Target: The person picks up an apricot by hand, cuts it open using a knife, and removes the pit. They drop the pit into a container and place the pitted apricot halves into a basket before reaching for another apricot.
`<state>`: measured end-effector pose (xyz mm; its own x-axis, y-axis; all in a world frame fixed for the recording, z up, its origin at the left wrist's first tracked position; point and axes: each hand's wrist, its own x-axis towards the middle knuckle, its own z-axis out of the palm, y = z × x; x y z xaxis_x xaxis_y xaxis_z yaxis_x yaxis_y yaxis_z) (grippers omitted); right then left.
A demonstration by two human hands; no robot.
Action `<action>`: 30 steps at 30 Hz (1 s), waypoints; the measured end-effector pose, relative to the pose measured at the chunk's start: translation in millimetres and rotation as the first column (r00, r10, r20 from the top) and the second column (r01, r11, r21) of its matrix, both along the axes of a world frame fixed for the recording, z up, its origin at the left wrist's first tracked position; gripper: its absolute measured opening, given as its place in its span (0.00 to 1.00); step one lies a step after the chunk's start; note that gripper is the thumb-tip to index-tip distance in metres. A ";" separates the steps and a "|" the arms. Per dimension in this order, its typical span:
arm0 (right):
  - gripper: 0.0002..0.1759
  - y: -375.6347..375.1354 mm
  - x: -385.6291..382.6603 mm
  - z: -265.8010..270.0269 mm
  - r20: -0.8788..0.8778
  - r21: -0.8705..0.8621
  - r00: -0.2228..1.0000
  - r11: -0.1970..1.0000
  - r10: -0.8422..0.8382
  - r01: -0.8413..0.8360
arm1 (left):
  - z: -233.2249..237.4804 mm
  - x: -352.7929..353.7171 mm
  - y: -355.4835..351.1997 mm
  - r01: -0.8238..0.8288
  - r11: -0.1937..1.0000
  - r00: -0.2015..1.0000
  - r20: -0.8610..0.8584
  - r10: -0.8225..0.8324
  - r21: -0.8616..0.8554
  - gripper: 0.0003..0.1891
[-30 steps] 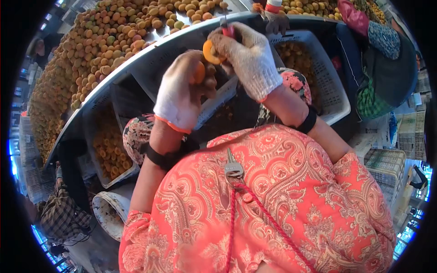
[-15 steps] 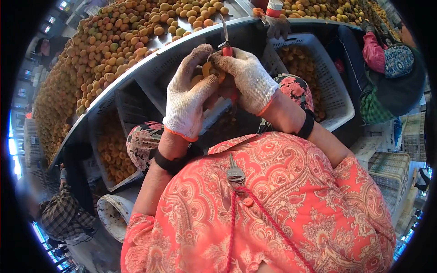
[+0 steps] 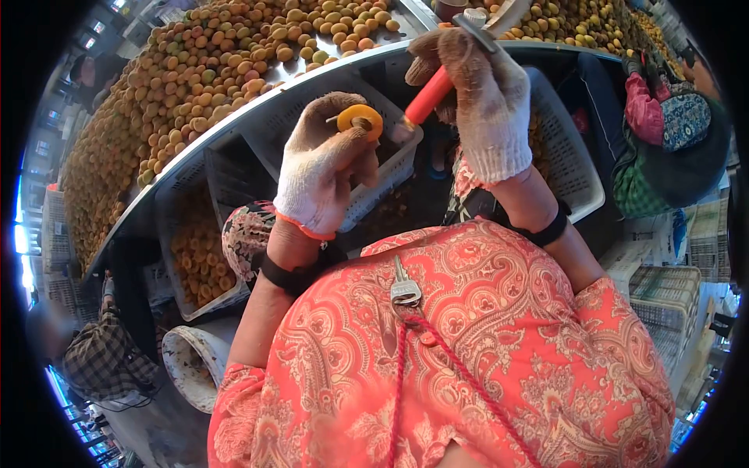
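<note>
My left hand (image 3: 328,156), in a stained white knitted glove, pinches an orange-yellow apricot half (image 3: 363,117) between thumb and fingers. My right hand (image 3: 490,109), gloved the same way, grips a knife by its red handle (image 3: 428,97). The handle's end points down and left toward the fruit, with a gap between them. Metal at the knife's other end (image 3: 474,33) extends up past my fingers. Both hands are raised above a grey crate (image 3: 386,187) and near the metal table's rim (image 3: 273,88).
Whole apricots (image 3: 203,78) are heaped on the table beyond the rim. A crate of apricot halves (image 3: 204,269) stands at left, another grey crate (image 3: 581,156) at right. A dirty white bucket (image 3: 183,343) is at lower left. Co-workers sit at right (image 3: 663,156) and left (image 3: 109,359).
My hands have come apart. The right hand has moved up and right with the knife, turning it so the handle slants down-left. The left hand, nearly in place, now shows the apricot half.
</note>
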<state>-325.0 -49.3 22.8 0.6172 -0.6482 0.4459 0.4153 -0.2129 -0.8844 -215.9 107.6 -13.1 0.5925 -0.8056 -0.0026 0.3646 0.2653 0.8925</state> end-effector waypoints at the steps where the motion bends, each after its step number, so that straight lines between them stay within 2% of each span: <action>1: 0.13 3.2 -2.7 3.6 0.000 -0.004 1.000 1.000 0.001 -0.001 | 0.1 -0.5 -0.2 -0.001 1.000 1.000 0.000 0.001 -0.004 0.19; 5: 0.13 10.0 -4.0 8.4 0.108 0.076 0.986 0.988 0.128 -0.137 | -0.2 0.5 0.8 -0.046 0.998 0.997 -0.065 0.044 -0.034 0.19; 7: 0.13 10.9 -0.5 6.1 0.057 0.057 0.979 0.979 0.193 -0.197 | -0.5 2.8 1.6 -0.054 0.998 0.996 -0.069 0.052 -0.029 0.20; 11: 0.12 7.5 2.0 -4.5 -0.033 0.066 0.979 0.978 0.202 -0.200 | -5.2 7.3 3.0 0.010 1.000 0.994 -0.113 -0.013 -0.021 0.21; 13: 0.11 3.9 3.4 -10.0 -0.097 0.111 0.954 0.956 0.282 -0.271 | -8.3 8.2 1.8 0.027 0.999 0.991 -0.131 -0.030 -0.019 0.21; 15: 0.11 1.2 6.0 -12.3 -0.064 0.141 0.944 0.940 0.322 -0.311 | -12.0 7.5 -0.2 0.004 1.000 0.988 -0.158 -0.002 0.013 0.19; 17: 0.11 -0.9 5.0 -5.1 -0.115 0.203 0.908 0.904 0.403 -0.375 | -12.0 7.9 0.5 0.009 1.000 0.985 -0.173 -0.006 0.018 0.19; 18: 0.11 -0.8 6.2 -7.0 -0.118 0.202 0.907 0.904 0.404 -0.376 | -11.8 8.2 1.1 0.015 1.000 0.983 -0.186 -0.010 0.026 0.18; 20: 0.20 0.6 9.6 -16.2 -0.076 0.253 0.901 0.883 0.426 -0.396 | -10.9 7.8 2.1 0.003 1.000 0.981 -0.193 -0.001 0.012 0.17; 24: 0.19 1.7 13.1 -28.3 -0.087 0.266 0.927 0.905 0.366 -0.332 | -12.3 5.9 -0.7 -0.056 0.998 0.986 -0.159 0.056 0.005 0.17; 26: 0.15 2.6 11.8 -22.8 -0.012 0.323 0.896 0.850 0.443 -0.416 | -11.9 7.6 0.1 -0.062 0.998 0.988 -0.142 0.063 0.007 0.17; 28: 0.15 5.7 13.1 -29.0 0.020 0.345 0.911 0.853 0.411 -0.392 | -12.2 8.8 -2.0 -0.069 0.998 0.990 -0.126 0.069 0.009 0.17; 30: 0.16 7.5 11.9 -29.8 0.050 0.372 0.925 0.852 0.377 -0.368 | -14.5 8.3 -5.7 -0.156 0.987 0.986 -0.050 0.158 0.027 0.18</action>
<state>-313.1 -41.9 -7.0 0.8527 -0.4812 0.2035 0.3763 0.2955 -0.8781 -207.6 101.9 -27.5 0.7102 -0.7019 -0.0540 0.3657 0.3023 0.8803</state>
